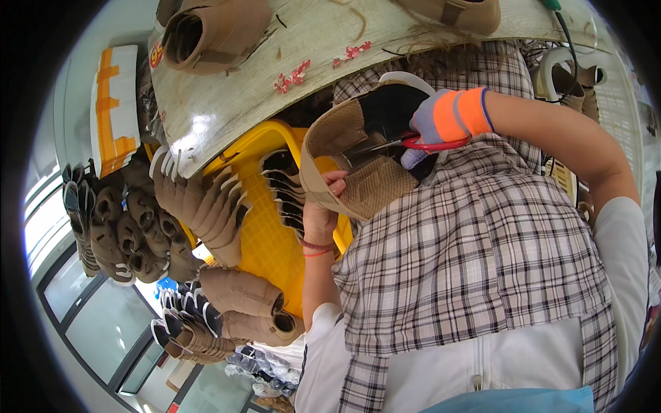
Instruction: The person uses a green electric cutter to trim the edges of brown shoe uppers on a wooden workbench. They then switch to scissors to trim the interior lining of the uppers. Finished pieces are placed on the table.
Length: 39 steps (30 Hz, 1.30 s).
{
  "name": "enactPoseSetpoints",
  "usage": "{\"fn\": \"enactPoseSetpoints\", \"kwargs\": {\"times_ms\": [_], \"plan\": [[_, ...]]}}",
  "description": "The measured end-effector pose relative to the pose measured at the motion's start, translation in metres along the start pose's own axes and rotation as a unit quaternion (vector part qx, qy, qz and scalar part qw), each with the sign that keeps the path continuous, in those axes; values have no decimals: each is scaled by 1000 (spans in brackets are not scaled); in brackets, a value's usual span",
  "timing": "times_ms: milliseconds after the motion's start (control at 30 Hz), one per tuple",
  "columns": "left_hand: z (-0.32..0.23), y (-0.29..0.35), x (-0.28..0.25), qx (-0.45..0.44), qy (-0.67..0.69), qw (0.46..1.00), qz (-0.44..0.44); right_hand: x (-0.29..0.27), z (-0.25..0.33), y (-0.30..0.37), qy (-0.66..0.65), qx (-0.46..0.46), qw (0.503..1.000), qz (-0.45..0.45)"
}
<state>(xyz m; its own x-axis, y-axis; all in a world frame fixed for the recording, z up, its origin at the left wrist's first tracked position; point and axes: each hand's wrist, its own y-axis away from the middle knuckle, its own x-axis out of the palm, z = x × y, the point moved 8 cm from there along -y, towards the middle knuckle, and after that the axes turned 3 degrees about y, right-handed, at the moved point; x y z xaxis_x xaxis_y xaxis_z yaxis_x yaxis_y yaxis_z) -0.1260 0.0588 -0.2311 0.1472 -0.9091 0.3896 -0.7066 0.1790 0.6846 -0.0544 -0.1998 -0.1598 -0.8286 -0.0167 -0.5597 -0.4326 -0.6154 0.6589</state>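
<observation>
My left hand (330, 189), bare with a red band at the wrist, grips the near edge of a tan shoe upper (332, 134). The upper stands opened out before my lap, showing its textured lining and black inner part. My right hand (427, 127), in a grey and orange glove, is closed round the red handles of a pair of scissors (451, 144). The blades reach into the opened upper toward my left fingers. Whether they touch the lining or a thread I cannot tell.
A worktable (234, 124) with tan shoe uppers (220, 34) on it lies ahead. Left of me a yellow crate (265, 227) holds stacked uppers (213, 206), with more hanging and piled beyond. A white basket (616, 117) stands at the right.
</observation>
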Motion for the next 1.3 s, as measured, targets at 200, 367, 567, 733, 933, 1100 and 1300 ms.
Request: {"fn": "enactPoseSetpoints", "kwargs": {"times_ms": [200, 367, 567, 733, 933, 1100, 1300], "plan": [[-41, -34, 28, 189, 98, 973, 89, 15, -12, -27, -196, -52, 960, 195], [-44, -49, 21, 168, 137, 973, 77, 2, 4, -30, -198, -17, 957, 210], [-55, -49, 35, 165, 80, 980, 79, -5, 5, -28, -191, 0, 959, 211], [-50, -57, 19, 162, 67, 983, 59, -7, 8, -21, -198, -17, 958, 208], [-56, -52, 27, 190, 71, 977, 64, -5, 5, -9, -217, 2, 950, 224], [-59, -50, 31, 186, 55, 979, 69, -8, 10, -5, -225, -2, 950, 218], [-59, -48, 29, 195, 38, 979, 47, 0, 10, -17, -240, -16, 942, 234]]}}
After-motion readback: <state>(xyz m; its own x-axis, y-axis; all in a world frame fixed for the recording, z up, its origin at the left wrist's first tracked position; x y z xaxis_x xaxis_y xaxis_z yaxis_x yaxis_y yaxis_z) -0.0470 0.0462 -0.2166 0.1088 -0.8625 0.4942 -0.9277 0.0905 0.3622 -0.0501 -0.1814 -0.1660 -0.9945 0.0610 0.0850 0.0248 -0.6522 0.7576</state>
